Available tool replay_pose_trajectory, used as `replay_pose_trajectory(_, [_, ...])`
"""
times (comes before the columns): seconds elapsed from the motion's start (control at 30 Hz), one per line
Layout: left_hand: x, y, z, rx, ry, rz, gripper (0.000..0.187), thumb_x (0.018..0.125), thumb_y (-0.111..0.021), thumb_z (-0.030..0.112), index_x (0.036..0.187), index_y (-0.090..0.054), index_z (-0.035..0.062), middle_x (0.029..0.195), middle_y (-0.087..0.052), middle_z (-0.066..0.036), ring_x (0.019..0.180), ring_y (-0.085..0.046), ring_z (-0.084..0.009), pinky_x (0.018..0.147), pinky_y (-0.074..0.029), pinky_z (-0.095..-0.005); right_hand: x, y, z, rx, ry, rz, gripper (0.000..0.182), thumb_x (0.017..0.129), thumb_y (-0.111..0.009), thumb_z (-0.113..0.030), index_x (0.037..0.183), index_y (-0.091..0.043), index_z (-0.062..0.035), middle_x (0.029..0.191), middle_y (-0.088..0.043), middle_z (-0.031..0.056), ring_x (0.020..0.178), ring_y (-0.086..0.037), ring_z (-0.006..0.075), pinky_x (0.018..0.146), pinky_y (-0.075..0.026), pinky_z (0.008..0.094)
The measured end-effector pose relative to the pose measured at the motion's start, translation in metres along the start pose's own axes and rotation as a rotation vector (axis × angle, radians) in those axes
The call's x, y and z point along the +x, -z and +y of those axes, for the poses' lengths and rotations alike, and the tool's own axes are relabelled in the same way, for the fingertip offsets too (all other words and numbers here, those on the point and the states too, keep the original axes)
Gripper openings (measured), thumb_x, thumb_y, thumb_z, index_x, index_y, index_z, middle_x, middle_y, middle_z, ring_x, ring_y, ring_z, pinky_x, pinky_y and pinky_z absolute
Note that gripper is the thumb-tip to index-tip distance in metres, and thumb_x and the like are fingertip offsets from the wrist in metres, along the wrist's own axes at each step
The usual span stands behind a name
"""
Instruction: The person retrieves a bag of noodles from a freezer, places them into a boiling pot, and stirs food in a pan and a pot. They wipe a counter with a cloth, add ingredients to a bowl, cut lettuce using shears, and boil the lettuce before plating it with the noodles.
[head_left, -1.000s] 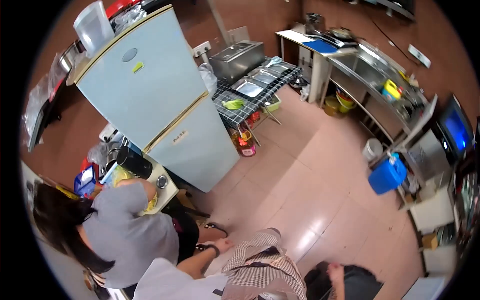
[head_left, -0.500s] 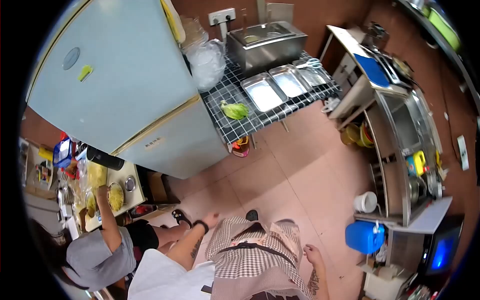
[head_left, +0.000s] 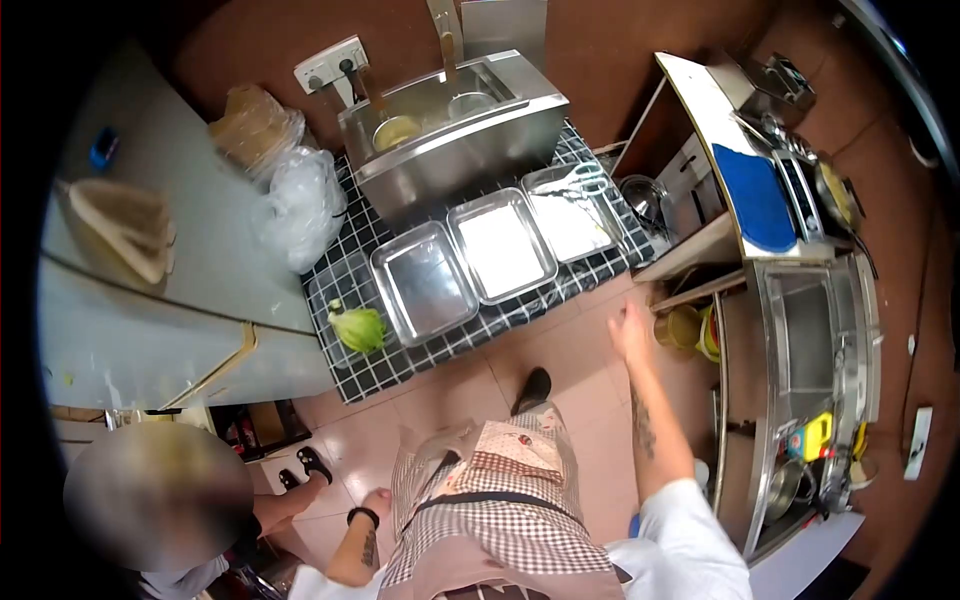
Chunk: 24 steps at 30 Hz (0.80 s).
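Nearest to us, our left hand (head_left: 377,500) hangs low at 7 o'clock beside the checked apron (head_left: 500,505), its grip loose and holding nothing. Since half a second ago we have stepped closer to the tiled tabletop (head_left: 405,350), which now fills the middle of the view. Our right hand (head_left: 630,330) has risen from our hip to 2 o'clock, fingers spread wide, empty, near the tabletop's right edge. On the tabletop, at 12 o'clock, lie three steel trays (head_left: 500,245) side by side, a green cabbage (head_left: 357,328) at 10 o'clock, and behind them a steel basin (head_left: 455,125). It seems the trays are now within reach.
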<state>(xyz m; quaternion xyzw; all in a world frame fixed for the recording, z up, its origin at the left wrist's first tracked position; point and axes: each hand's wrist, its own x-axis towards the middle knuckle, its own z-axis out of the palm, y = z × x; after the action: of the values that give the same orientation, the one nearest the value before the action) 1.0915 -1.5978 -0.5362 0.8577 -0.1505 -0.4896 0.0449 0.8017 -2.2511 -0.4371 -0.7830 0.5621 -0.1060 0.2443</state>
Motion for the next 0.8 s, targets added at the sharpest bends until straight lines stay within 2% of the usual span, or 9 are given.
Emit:
replay_pose_trajectory(0.07, [-0.013, -0.018, 0.02, -0.194, -0.001, 0.03, 0.03, 0.094, -0.051, 0.024, 0.107, -0.069, 0.0032, 0.093, -0.072, -0.017, 0.09, -0.068, -0.0294, 0.081, -0.052, -0.0369, 0.091, 0.007, -0.017, -0.211, 0.172, 0.072, 0.061, 0.086, -0.067, -0.024, 0.139, -0.045, -0.0018, 0.121, -0.061, 0.02, 0.118, -0.053, 0.038, 0.102, -0.043, 0.0437])
replay_pose_trajectory(0.2, [-0.062, 0.001, 0.116, -0.443, -0.007, 0.243, 0.032, 0.092, -0.063, 0.024, 0.114, -0.066, 0.0001, 0.096, -0.071, -0.015, 0.09, -0.067, -0.0207, 0.083, -0.052, -0.0323, 0.209, -0.013, -0.042, -0.49, 0.142, -0.048, 0.052, 0.085, -0.065, -0.022, 0.13, -0.052, -0.0028, 0.119, -0.062, 0.0185, 0.112, -0.055, 0.0378, 0.098, -0.045, 0.0458])
replay_pose_trajectory(0.23, [-0.073, 0.018, 0.148, -0.472, 0.023, 0.247, 0.033, 0.092, -0.064, 0.024, 0.114, -0.066, 0.0001, 0.096, -0.071, -0.015, 0.09, -0.067, -0.0206, 0.084, -0.052, -0.0323, 0.224, -0.026, -0.038, -0.586, 0.171, -0.013, 0.039, 0.081, -0.066, -0.02, 0.115, -0.058, -0.0037, 0.111, -0.067, 0.0138, 0.107, -0.059, 0.0317, 0.089, -0.048, 0.0457])
replay_pose_trajectory(0.33, [-0.061, 0.023, 0.154, -0.601, 0.037, 0.268, 0.04, 0.088, -0.07, 0.027, 0.118, -0.065, 0.0015, 0.098, -0.072, -0.014, 0.09, -0.069, -0.0198, 0.082, -0.053, -0.0316, 0.245, -0.046, -0.02, -0.716, 0.189, -0.07, 0.022, 0.087, -0.054, -0.019, 0.102, -0.066, -0.0066, 0.097, -0.071, 0.0121, 0.099, -0.063, 0.0307, 0.083, -0.05, 0.0435])
replay_pose_trajectory(0.47, [-0.027, 0.018, 0.139, -0.753, 0.069, 0.253, 0.039, 0.089, -0.069, 0.025, 0.12, -0.063, 0.0011, 0.097, -0.07, -0.011, 0.084, -0.067, -0.0194, 0.077, -0.053, -0.031, 0.212, 0.021, -0.045, -0.465, 0.018, -0.259, 0.026, 0.081, -0.053, -0.013, 0.095, -0.067, 0.0046, 0.102, -0.068, 0.0276, 0.099, -0.064, 0.046, 0.089, -0.051, 0.0515])
replay_pose_trajectory(0.57, [0.001, -0.004, 0.129, -1.024, 0.161, 0.238, 0.037, 0.09, -0.067, 0.023, 0.119, -0.062, 0.0006, 0.097, -0.07, -0.01, 0.082, -0.067, -0.0187, 0.071, -0.053, -0.0313, 0.191, 0.118, -0.119, -0.36, 0.052, -0.591, 0.022, 0.074, -0.067, -0.016, 0.089, -0.071, 0.0006, 0.085, -0.068, 0.0248, 0.083, -0.068, 0.0345, 0.079, -0.052, 0.0423])
replay_pose_trajectory(0.63, [0.007, -0.019, 0.129, -1.195, 0.249, 0.247, 0.034, 0.091, -0.066, 0.021, 0.118, -0.062, -0.0001, 0.098, -0.069, -0.01, 0.079, -0.067, -0.0181, 0.067, -0.052, -0.0311, 0.194, 0.162, -0.198, -0.267, 0.218, -0.585, 0.025, 0.08, -0.07, -0.022, 0.091, -0.07, 0.0007, 0.075, -0.066, 0.0221, 0.073, -0.065, 0.0313, 0.074, -0.051, 0.0397])
replay_pose_trajectory(0.73, [0.019, -0.043, 0.136, -1.239, 0.307, 0.153, 0.032, 0.092, -0.064, 0.021, 0.116, -0.062, -0.0006, 0.096, -0.069, -0.01, 0.078, -0.067, -0.0177, 0.064, -0.052, -0.0305, 0.213, 0.174, -0.326, -0.222, 0.66, -0.292, 0.032, 0.087, -0.066, -0.02, 0.112, -0.067, -0.0004, 0.093, -0.069, 0.0227, 0.085, -0.066, 0.0393, 0.077, -0.053, 0.0426])
replay_pose_trajectory(0.8, [0.024, -0.052, 0.147, -1.212, 0.276, 0.177, 0.033, 0.091, -0.065, 0.021, 0.116, -0.062, 0.0, 0.095, -0.069, -0.009, 0.078, -0.067, -0.0178, 0.064, -0.052, -0.0289, 0.251, 0.145, -0.384, -0.475, 0.937, -0.067, 0.02, 0.088, -0.063, -0.019, 0.1, -0.07, -0.0044, 0.09, -0.07, 0.0194, 0.09, -0.067, 0.0375, 0.08, -0.054, 0.0423])
